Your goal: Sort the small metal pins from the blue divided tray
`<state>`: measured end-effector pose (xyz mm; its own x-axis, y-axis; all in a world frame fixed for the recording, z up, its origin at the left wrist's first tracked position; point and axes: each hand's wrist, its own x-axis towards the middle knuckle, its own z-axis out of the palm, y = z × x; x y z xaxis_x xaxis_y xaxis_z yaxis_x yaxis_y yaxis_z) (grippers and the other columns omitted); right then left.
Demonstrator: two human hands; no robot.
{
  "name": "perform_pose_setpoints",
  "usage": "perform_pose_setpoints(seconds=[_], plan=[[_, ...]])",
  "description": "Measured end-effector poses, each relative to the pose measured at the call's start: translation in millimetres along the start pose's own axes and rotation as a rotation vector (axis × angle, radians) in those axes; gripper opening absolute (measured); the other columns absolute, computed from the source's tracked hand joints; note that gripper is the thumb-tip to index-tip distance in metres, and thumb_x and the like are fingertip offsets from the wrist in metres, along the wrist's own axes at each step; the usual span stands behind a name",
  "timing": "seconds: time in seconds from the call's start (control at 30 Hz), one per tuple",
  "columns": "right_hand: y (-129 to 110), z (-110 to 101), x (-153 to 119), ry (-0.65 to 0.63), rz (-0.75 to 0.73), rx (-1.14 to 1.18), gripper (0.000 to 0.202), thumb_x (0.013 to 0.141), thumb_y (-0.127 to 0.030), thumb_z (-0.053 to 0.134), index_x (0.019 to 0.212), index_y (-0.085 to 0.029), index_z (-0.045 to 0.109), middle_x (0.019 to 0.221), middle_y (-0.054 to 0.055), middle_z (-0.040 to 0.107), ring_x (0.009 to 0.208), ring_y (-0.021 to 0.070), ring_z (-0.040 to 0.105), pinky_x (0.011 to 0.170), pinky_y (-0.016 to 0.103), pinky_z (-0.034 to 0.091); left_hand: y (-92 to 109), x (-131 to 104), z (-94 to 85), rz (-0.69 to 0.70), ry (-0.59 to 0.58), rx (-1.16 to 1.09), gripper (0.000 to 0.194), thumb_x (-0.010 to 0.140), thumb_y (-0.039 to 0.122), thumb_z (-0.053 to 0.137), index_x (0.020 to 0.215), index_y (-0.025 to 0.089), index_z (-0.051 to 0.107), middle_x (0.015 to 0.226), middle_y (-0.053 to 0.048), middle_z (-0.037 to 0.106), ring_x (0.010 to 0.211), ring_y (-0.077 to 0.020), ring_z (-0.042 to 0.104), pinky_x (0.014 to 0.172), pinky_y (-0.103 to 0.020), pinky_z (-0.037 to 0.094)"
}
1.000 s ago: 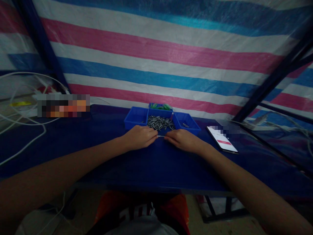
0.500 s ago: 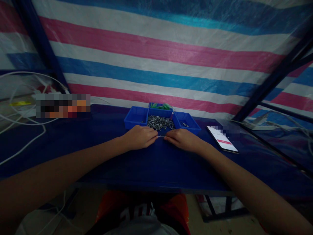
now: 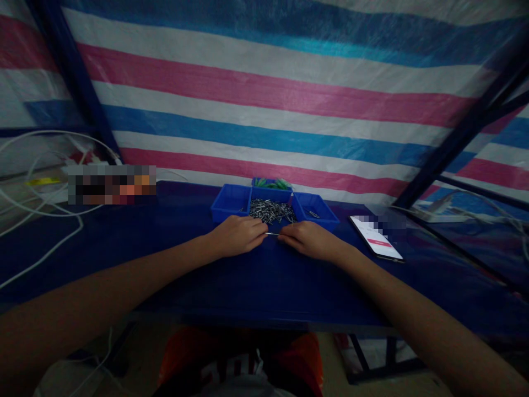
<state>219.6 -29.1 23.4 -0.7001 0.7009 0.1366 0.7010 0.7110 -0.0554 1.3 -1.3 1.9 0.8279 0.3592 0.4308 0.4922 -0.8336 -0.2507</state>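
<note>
Between my two hands runs a thin, light metal rod (image 3: 272, 234), held level just above the blue table. My left hand (image 3: 240, 236) pinches its left end. My right hand (image 3: 308, 240) has closed fingers on its right end. Both tips are hidden in the fingers, so its exact kind does not show. Just beyond the hands lies a heap of small metal pins (image 3: 270, 210). A blue bin (image 3: 231, 199) stands to the left of the heap, and another blue bin (image 3: 320, 214) on the right has a few small metal pieces inside.
Behind the heap, a blue bin (image 3: 273, 194) holds green pieces (image 3: 273, 183). A lit phone (image 3: 377, 238) lies on the table (image 3: 264, 286) to the right. White cables (image 3: 76, 226) loop at the left. Striped sheeting (image 3: 264, 116) hangs behind, between blue frame posts (image 3: 454, 132).
The view has tilted up slightly, so everything sits a little lower. Both hands keep their pinch on the rod, which now slants slightly down to the right.
</note>
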Motion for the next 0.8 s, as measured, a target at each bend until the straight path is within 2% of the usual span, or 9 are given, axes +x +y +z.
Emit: perform_pose_setpoints(seconds=[0.2, 0.6, 0.8], plan=[[-0.5, -1.8, -0.4, 0.039, 0.015, -0.037, 0.024, 0.091, -0.028, 0.043, 0.078, -0.015, 0.058, 0.071, 0.003, 0.06, 0.062, 0.0117, 0.052, 0.058, 0.025, 0.031, 0.5, -0.5, 0.5, -0.009, -0.008, 0.007, 0.026, 0.092, 0.028, 0.036, 0.084, 0.015, 0.057, 0.077, -0.003, 0.062, 0.071, -0.0132, 0.059, 0.061, -0.023, 0.043], [-1.5, -0.9, -0.2, 0.0, 0.017, 0.028, 0.026, 0.093, -0.027, 0.036, 0.079, -0.015, 0.055, 0.071, 0.003, 0.059, 0.063, 0.0119, 0.053, 0.061, 0.026, 0.033, 2.0, 0.3, -1.9, -0.02, -0.035, 0.027, 0.025, 0.091, 0.027, 0.038, 0.08, 0.015, 0.057, 0.075, -0.003, 0.063, 0.069, -0.0142, 0.06, 0.058, -0.024, 0.043], [-1.5, 1.2, 0.8, -0.006, -0.015, 0.025, 0.027, 0.093, -0.026, 0.036, 0.079, -0.015, 0.055, 0.071, 0.004, 0.059, 0.064, 0.0127, 0.053, 0.063, 0.026, 0.036, 2.4, 0.8, -0.6, -0.012, 0.03, 0.043, 0.032, 0.094, 0.029, 0.033, 0.082, 0.014, 0.058, 0.076, -0.003, 0.063, 0.07, -0.0141, 0.06, 0.06, -0.024, 0.043]])
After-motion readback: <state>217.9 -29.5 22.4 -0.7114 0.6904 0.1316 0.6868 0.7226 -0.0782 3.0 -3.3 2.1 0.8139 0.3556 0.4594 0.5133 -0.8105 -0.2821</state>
